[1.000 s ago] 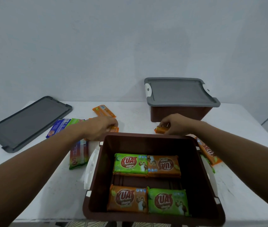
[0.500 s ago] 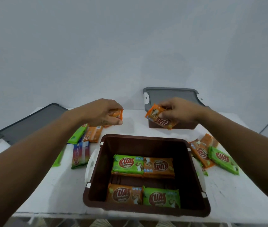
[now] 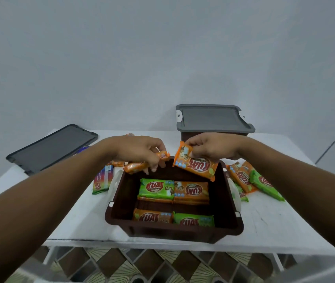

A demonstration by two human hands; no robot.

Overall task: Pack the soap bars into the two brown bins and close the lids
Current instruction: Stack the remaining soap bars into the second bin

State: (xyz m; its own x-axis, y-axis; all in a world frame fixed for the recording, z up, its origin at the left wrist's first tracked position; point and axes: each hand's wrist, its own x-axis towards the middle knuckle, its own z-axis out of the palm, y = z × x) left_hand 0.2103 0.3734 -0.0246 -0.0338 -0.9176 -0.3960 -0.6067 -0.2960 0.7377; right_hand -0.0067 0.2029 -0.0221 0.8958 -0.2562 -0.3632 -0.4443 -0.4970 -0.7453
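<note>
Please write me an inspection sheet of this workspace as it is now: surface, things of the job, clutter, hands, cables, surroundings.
Surface: white table, scuffed on the right.
Job's things: open brown bin holds four soap bars, two green and two orange. The grey-lidded bin stands closed at the back. A loose grey lid lies on the left. Unpacked bars lie right and left of the open bin.
Clutter: nothing seen.
Hands: left hand grips an orange bar; right hand pinches an orange KUAT bar. Both are over the open bin's far edge.
Cables: nothing seen.
Surroundings: plain grey wall, patterned floor tiles.
</note>
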